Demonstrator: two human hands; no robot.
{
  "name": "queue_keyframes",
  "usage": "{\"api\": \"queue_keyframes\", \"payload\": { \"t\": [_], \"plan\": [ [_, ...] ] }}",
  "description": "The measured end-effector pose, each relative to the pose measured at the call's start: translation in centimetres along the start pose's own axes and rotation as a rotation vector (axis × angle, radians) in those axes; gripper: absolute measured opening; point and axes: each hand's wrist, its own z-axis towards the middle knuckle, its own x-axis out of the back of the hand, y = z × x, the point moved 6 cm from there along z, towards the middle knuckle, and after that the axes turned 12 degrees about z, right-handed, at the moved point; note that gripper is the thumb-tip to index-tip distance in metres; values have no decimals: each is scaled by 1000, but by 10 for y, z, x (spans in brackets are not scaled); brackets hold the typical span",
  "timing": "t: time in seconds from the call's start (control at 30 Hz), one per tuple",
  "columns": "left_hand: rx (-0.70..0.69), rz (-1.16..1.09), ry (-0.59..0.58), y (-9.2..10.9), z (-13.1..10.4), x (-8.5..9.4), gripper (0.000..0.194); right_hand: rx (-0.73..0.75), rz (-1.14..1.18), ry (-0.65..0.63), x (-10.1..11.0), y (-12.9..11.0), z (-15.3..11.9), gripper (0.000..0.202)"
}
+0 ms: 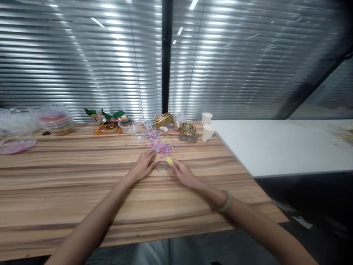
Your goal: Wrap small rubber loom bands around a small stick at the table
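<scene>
On the wooden table (pixel 82 191) lies a pile of small pink, purple and pale blue pieces (pixel 161 147). My left hand (pixel 143 165) rests palm down at the pile's near left edge, its fingers apart. A small yellow object (pixel 169 160) is pinched between the thumb and fingers of my right hand (pixel 183 173), just in front of the pile. Between my hands lie a few loose pieces, among them a pale green loop (pixel 164 166).
Behind the pile stand a clear round tub (pixel 129 127), gold packages (pixel 188 133) and two paper cups (pixel 207 132). Green snack bags (pixel 113 116) and stacked plastic containers (pixel 55 119) are farther left. A white table (pixel 275 147) adjoins on the right.
</scene>
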Motion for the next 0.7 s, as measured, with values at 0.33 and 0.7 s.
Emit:
{"api": "queue_keyframes", "payload": {
  "t": [0.33, 0.7],
  "plan": [
    [31, -90, 68, 5, 0, 14, 35, -1, 74, 60, 5, 0, 0, 39],
    [552, -897, 114, 10, -14, 12, 25, 46, 70, -12, 4, -3, 1, 35]
  ]
}}
